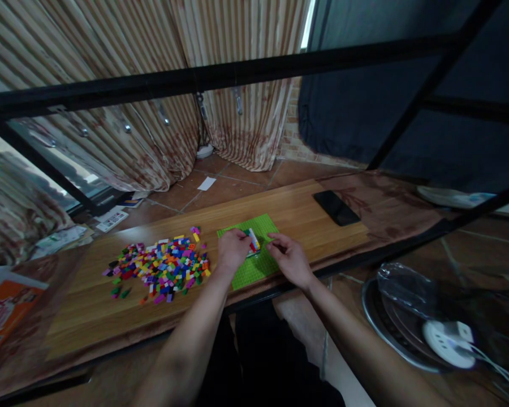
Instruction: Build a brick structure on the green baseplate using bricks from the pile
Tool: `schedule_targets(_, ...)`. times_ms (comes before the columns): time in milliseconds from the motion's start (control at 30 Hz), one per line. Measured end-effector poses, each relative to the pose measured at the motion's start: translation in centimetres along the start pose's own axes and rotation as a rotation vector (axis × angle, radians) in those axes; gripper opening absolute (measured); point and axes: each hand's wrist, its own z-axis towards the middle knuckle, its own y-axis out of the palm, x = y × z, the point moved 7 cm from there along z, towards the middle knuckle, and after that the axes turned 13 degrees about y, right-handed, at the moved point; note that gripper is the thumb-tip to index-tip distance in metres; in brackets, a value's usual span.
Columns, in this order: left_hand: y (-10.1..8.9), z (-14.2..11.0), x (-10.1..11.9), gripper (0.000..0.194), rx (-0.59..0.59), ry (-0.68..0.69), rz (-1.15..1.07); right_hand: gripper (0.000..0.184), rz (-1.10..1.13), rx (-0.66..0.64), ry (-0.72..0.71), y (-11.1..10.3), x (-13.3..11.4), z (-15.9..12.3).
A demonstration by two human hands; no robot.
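A green studded baseplate (258, 268) lies on the wooden board under both hands. On it stands a small build of toy building bricks (253, 240), with white, red, blue and yellow parts showing. My left hand (234, 247) is at the build's left side, fingers closed in a pinch on a toy building brick there; the fingers hide part of it. My right hand (289, 257) hovers over the plate's right side, apart from the build. Its thumb and forefinger are parted, with nothing visible between them.
A loose heap of mixed toy bricks (165, 265) spreads left of the baseplate on the wooden board (89, 316). A black phone (336, 207) lies at the right end. A dark metal rail (246, 70) crosses beyond. An orange package (8, 311) lies far left; a white power strip (445, 342) sits lower right.
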Motion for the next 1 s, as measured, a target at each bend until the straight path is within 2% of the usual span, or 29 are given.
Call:
schedule_targets(167,-0.2,-0.5,0.1,0.006,0.012,-0.002,0.029,0.033,-0.018,-0.04,-0.025,1.0,-0.3,0.4)
schedule_targets(300,-0.3,-1.0,0.2,0.011,-0.001,0.023,0.027,0.043,-0.114,-0.096,-0.072,1.9,-1.1,-0.2)
schedule_targets(467,-0.3,-1.3,-1.3,0.013,0.021,-0.02,-0.101,0.048,-0.309,-0.049,-0.179,2.5,-2.1,-0.6)
schedule_targets(633,-0.2,-1.2,-2.0,0.011,0.03,-0.015,-0.141,0.045,-0.338,0.031,-0.172,2.6,-2.0,0.0)
schedule_targets(833,-0.2,-1.2,-0.7,0.013,-0.02,0.042,-0.058,0.042,-0.339,0.054,-0.155,2.8,-1.6,0.1)
schedule_targets(1000,-0.4,-1.2,0.4,0.013,-0.026,0.025,0.032,0.037,-0.313,0.03,-0.142,2.6,-1.5,-0.1)
